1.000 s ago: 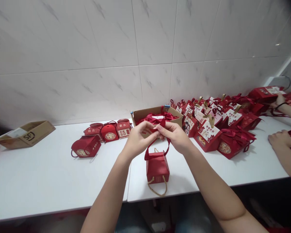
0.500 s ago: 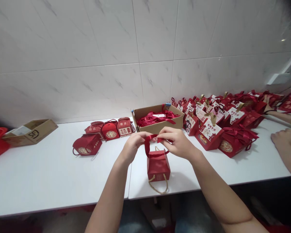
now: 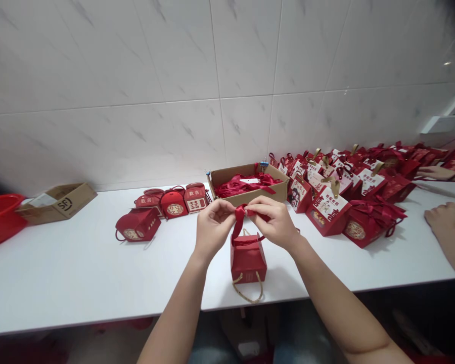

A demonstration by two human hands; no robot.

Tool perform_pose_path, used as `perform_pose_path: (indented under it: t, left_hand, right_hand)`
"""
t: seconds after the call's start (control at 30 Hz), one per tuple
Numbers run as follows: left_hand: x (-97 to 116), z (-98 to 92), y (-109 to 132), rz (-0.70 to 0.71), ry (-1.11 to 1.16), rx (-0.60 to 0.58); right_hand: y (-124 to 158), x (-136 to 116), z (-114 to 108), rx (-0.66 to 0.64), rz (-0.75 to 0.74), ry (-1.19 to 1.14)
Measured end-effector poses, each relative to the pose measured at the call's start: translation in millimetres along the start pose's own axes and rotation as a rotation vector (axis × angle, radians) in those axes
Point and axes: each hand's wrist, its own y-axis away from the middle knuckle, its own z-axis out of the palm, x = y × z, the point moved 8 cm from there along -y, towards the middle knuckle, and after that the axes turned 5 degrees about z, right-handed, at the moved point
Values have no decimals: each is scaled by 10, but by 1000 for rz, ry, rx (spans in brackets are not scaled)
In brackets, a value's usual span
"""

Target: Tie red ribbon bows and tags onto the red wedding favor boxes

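Note:
A small red box [image 3: 249, 259] with a gold rope handle stands near the table's front edge, below my hands. A red ribbon [image 3: 238, 225] runs from its top up to my fingers, where it is gathered in a small loop or knot. My left hand [image 3: 215, 226] pinches the ribbon from the left side. On the right, my right hand [image 3: 270, 221] has its fingertips closed on the ribbon too, with a tail of it passing under the palm. The fingertips of both hands nearly meet above the box.
Behind my hands sits a cardboard box [image 3: 246, 198] of red ribbons. Several red gift boxes [image 3: 138, 224] stand left, many more [image 3: 328, 210] right. A red basin [image 3: 3, 217] and SF carton [image 3: 66, 205] are far left. Another person's hands [image 3: 445, 216] rest far right.
My left hand has moved slightly right and its fingers have drawn together. The ribbon's wide loop has narrowed into a tighter gather between my fingertips. The view has shifted slightly.

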Motion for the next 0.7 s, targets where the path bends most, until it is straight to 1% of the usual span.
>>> perform_pose_path:
  t: [0.1,0.17,0.2,0.27,0.37,0.43,0.5,0.63,0.7]
  left_hand:
    - [79,-101,-4,134,-99,79]
    - [140,-217,5,209,-177,154]
    - [161,-285,13,231,-206,189]
    - [180,-427,35,252,-237,237]
    - [143,-639,105,250,-269,271]
    - [53,-784,190,222,-294,287]
    - [-96,-945,309,172,-324,313]
    - [-510,-1325,637,23,-351,410]
    - [-741,-1482,809,-75,-346,439]
  right_hand:
    - [20,200,-50,99,218,-255]
    - [72,351,-76,154,362,-422]
    - [105,409,-95,176,411,-476]
    - [181,484,-160,219,461,-513]
    - [343,581,-278,252,517,-441]
    - [495,683,-364,264,567,-351]
    - [673,819,-465,286,611,-267]
    - [1064,1144,-692,351,693,-146]
    - [1243,1282,-769,336,740,-49]
